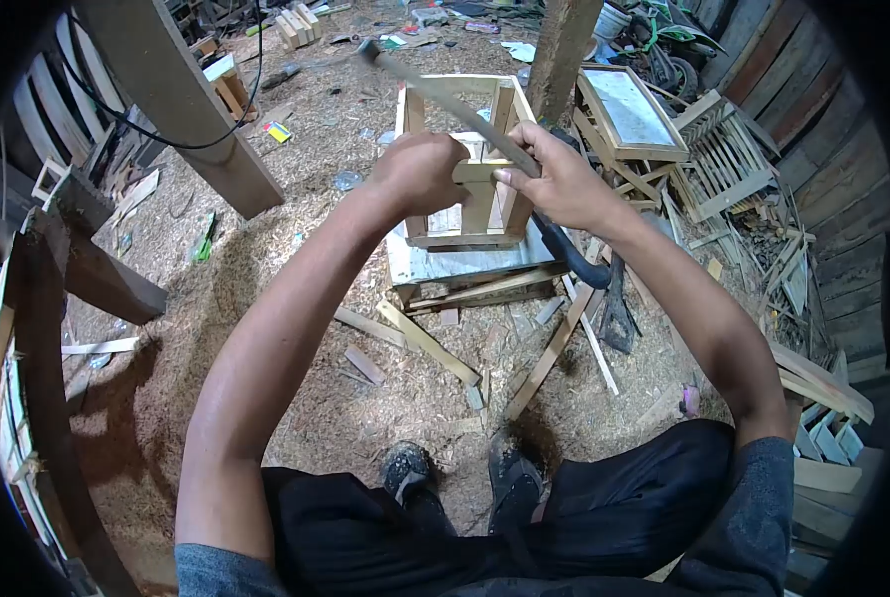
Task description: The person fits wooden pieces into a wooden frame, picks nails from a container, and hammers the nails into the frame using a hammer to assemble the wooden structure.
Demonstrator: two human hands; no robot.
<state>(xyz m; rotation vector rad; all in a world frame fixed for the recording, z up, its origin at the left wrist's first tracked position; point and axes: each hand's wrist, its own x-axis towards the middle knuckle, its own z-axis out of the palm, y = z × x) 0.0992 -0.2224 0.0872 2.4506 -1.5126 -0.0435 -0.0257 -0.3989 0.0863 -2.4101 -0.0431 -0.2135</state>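
Note:
A small wooden frame (465, 240) of pale slats stands on a low box-like stand with a whitish top (415, 267). My left hand (420, 171) is closed at the near upper side of the frame, its fingers round the end of a short wooden piece (479, 173). My right hand (556, 181) is closed on the lower end of a long greyish shaft with a dark tip (445, 99), which slants up to the left across the frame. It may be a hammer; the tip is too small to tell. The right thumb lies by the wooden piece's other end.
Loose wood strips (427, 343) lie on the shavings-covered floor before my shoes. A black curved object (582, 267) hangs over the stand's right edge. Wooden posts (191, 119) rise at left and behind the frame. Slatted wooden pieces (714, 164) are piled right.

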